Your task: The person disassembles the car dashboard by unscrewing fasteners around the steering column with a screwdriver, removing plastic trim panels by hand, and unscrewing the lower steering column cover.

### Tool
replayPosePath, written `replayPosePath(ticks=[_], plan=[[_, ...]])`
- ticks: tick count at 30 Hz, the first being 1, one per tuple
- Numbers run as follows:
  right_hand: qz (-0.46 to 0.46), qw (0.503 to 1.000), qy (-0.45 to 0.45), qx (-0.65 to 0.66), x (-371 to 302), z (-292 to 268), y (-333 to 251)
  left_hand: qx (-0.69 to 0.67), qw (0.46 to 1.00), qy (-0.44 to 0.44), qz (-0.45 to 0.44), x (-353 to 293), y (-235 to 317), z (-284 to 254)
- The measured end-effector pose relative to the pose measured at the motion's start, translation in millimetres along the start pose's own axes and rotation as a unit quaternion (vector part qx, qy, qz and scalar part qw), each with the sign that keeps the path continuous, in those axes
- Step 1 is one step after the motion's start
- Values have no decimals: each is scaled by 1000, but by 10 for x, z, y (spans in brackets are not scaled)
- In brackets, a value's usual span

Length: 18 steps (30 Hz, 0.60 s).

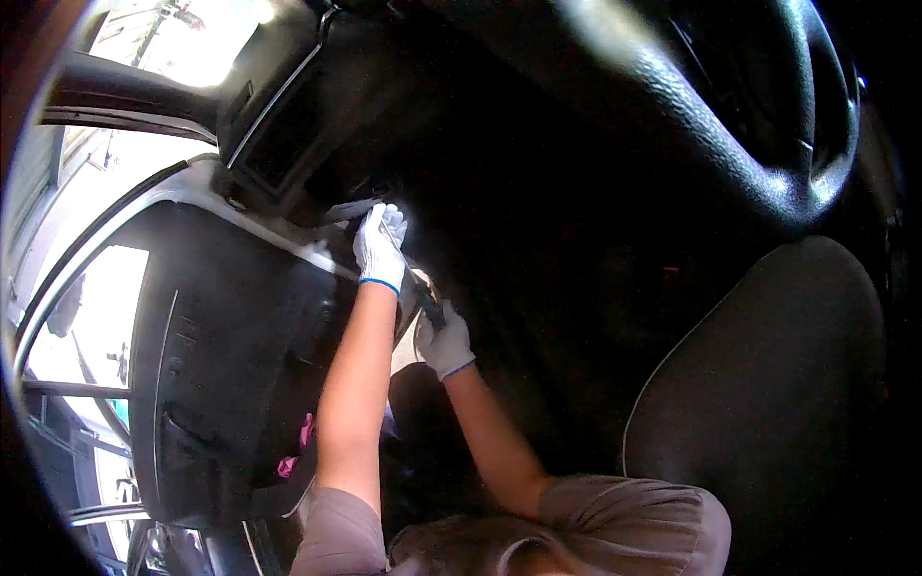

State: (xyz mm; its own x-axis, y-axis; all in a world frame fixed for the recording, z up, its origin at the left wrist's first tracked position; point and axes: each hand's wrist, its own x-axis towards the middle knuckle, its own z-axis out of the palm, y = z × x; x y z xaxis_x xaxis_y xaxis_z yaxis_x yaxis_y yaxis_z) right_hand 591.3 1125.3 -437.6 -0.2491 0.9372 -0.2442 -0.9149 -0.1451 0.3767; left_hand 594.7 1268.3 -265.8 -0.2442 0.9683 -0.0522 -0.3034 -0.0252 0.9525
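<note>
My left hand (pixel 380 248), in a white knit glove with a blue cuff, reaches low into the dark corner beside the sill. Its fingers are curled round what looks like the thin shaft of a long tool. Just below and to the right, my gloved right hand (pixel 446 344) grips the dark handle (pixel 428 305) of that tool. The tool's exact kind cannot be made out, and its far end is lost in shadow. A pale flat strip (pixel 351 209) juts out beside my left fingertips.
This is a car's interior. On the left stands an open door (pixel 226 355), with a pale sill (pixel 279 238) above it. A steering wheel (pixel 788 192) is at the upper right, above a dark seat (pixel 759 374). Something pink (pixel 288 467) shows low by the door.
</note>
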Motion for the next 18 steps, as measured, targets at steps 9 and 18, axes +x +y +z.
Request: replayPosePath(ticks=[9, 18], plan=[[50, 981, -158, 103, -140, 137, -35, 49, 996, 35, 58, -107, -28, 147], [77, 986, -63, 132, -2, -106, 645, 65, 995, -29, 65, 107, 225, -680]])
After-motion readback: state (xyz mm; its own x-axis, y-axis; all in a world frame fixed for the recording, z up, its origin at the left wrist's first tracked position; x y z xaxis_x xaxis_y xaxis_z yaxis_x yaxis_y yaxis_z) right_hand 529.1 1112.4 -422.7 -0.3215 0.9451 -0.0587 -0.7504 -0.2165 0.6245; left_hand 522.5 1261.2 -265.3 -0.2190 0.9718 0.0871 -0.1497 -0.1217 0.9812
